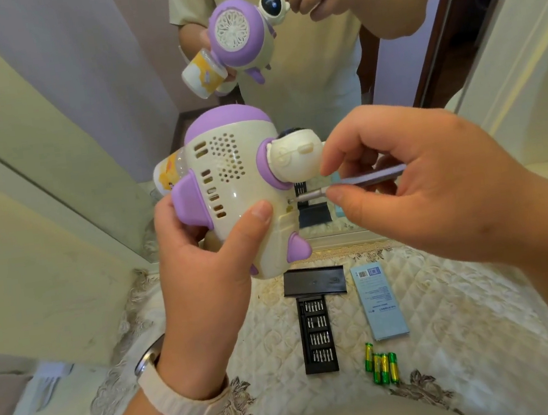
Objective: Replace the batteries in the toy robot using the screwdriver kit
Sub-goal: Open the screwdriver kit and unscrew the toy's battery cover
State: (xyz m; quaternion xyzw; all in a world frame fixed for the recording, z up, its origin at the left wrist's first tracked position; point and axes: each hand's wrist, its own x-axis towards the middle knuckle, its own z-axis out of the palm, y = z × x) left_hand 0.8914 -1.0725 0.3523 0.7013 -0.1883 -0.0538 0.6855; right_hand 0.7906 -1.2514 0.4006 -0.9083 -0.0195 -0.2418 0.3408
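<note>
Your left hand (204, 267) grips the toy robot (239, 191) up above the worktop (450, 306), back toward you. The screw (289, 201) there has the screwdriver (359, 181) tip on it, shaft pinched in your right hand (418, 182). Unscrewing step, I'd say: next, press square and twist.

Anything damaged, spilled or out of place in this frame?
Nothing stands out. The left hand grips the toy robot, which looks intact; the right hand pinches the screwdriver, its tip at a small hole in the toy's back. The bit tray, black lid, blue box and four batteries lie tidily on the cloth.
</note>
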